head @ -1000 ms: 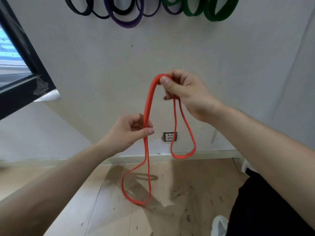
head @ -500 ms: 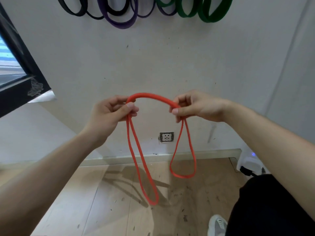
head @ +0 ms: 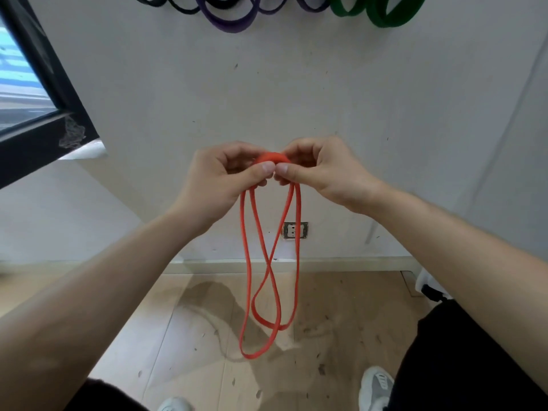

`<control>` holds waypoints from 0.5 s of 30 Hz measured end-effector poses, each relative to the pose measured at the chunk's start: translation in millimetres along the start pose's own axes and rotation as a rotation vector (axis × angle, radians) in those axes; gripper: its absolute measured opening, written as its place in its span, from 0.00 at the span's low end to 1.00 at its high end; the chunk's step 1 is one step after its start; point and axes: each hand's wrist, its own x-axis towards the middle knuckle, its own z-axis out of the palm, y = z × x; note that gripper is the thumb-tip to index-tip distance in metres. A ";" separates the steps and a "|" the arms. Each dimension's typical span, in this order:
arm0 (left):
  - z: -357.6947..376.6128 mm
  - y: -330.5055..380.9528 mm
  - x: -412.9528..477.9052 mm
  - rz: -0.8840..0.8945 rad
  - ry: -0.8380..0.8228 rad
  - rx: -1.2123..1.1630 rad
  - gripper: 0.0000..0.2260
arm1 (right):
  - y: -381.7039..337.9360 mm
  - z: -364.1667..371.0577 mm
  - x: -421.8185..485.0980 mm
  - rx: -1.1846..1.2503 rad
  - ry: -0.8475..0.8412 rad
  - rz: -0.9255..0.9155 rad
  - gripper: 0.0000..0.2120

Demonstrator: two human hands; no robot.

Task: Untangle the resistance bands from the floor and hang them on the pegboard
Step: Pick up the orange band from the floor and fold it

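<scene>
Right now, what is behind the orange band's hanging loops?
Behind the orange band you can see a white wall, a wall socket crossed by one strand, the skirting board and wooden floor. The band's top is mostly covered by the left hand and right hand pinching it.

Light wood floor (head: 184, 336) under you, dark specks & scuffs all over, your R sneaker (head: 375, 387) + L sneaker (head: 175, 405) on it, btm edge

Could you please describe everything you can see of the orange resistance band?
The orange resistance band is a thin, flat, rubbery loop, folded double. The left hand and right hand pinch its bunched top between thumbs and fingers. Two long loops hang down, strands crossing once midway, apparently clear of the floor.
</scene>
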 end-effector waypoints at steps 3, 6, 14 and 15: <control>-5.4 -3.3 -0.7 -0.006 -0.023 0.057 0.09 | -6.0 0.8 1.9 0.024 0.028 -0.039 0.05; -7.3 -10.3 -5.7 -0.066 -0.111 0.124 0.09 | -11.7 2.3 2.7 0.065 0.049 -0.060 0.04; -6.8 -17.6 -14.5 -0.151 -0.097 -0.025 0.09 | -7.6 -3.0 3.4 0.062 0.007 -0.006 0.06; -6.0 -18.3 -14.2 -0.151 -0.091 -0.029 0.08 | -5.8 -4.7 3.7 0.019 -0.005 -0.001 0.06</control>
